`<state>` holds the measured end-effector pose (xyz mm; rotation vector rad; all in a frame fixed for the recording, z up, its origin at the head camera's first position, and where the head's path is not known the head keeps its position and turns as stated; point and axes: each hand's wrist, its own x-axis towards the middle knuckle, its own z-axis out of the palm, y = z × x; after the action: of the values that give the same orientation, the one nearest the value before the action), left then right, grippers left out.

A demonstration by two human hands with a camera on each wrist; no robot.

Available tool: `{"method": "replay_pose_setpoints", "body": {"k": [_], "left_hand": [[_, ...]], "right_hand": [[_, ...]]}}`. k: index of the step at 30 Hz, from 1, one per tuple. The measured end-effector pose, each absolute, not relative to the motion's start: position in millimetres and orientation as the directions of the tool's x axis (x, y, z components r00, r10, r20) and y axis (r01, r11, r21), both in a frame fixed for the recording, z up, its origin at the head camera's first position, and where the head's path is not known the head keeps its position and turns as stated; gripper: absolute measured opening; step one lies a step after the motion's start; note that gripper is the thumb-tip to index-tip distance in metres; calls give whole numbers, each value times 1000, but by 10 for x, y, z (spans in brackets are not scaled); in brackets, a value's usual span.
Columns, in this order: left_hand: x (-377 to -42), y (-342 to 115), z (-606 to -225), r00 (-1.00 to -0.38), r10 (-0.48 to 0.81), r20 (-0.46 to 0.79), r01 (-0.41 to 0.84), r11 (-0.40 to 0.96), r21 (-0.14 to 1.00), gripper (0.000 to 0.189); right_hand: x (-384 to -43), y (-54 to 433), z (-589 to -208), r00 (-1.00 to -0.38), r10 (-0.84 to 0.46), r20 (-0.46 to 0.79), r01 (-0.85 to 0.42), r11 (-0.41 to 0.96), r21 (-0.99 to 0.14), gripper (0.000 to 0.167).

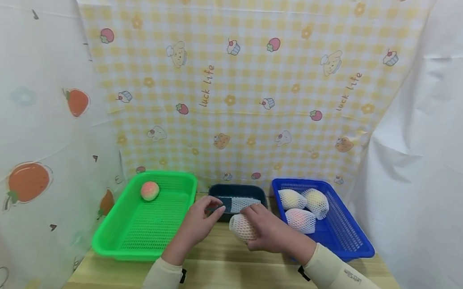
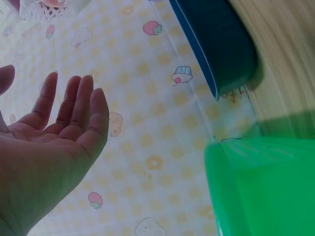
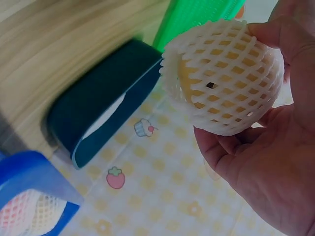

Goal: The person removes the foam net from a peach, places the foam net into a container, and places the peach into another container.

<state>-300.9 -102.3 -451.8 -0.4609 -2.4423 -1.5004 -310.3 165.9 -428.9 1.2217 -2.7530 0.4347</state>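
My right hand (image 1: 270,230) grips a yellowish round fruit (image 3: 224,81) wrapped in a white foam net sleeve, thumb on one side and fingers on the other. In the head view this netted fruit is over the table, just in front of the small dark box (image 1: 224,189). The left hand (image 2: 61,118) holds nothing; its fingers are relaxed and slightly bent, palm up in its wrist view. It hovers near the box's left front corner, left of the netted fruit. Inside the box lies white foam netting (image 1: 243,202).
At left, a green basket (image 1: 106,234) holds one bare pink-and-cream peach (image 1: 150,190). The blue basket (image 1: 349,215) at right holds three fruits in foam nets, among them a pinkish one (image 1: 300,220). A checked cloth (image 1: 244,82) hangs behind the wooden table (image 1: 222,269).
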Motion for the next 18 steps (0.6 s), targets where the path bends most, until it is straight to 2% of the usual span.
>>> {"method": "replay_pose_setpoints", "body": {"k": [5,11,14,15,18], "left_hand": [[-2997,-1060,-4545,-922,146,360,385,454,803,29],[-3006,-1061,-4581,-927,157,342,373,491,787,30],[-3010,-1057,-4587,-929,170,329,369,485,793,30],[-3010,-1056,-4590,-930,173,325,368,485,793,30],[-3015,-1056,-4604,-928,182,326,373,483,792,31]], "right_hand": [[-3139,1594,-4401,-676,-713,187,-736,637,-230,79],[-3268,1525,-4773,-661,-730,171,-748,625,-223,77],[-3308,1515,-4931,-643,-749,157,-758,594,-271,75],[-3390,1539,-5077,-617,-768,173,-779,564,-274,77],[-3391,1524,-5151,-592,-791,157,-792,534,-294,76]]}}
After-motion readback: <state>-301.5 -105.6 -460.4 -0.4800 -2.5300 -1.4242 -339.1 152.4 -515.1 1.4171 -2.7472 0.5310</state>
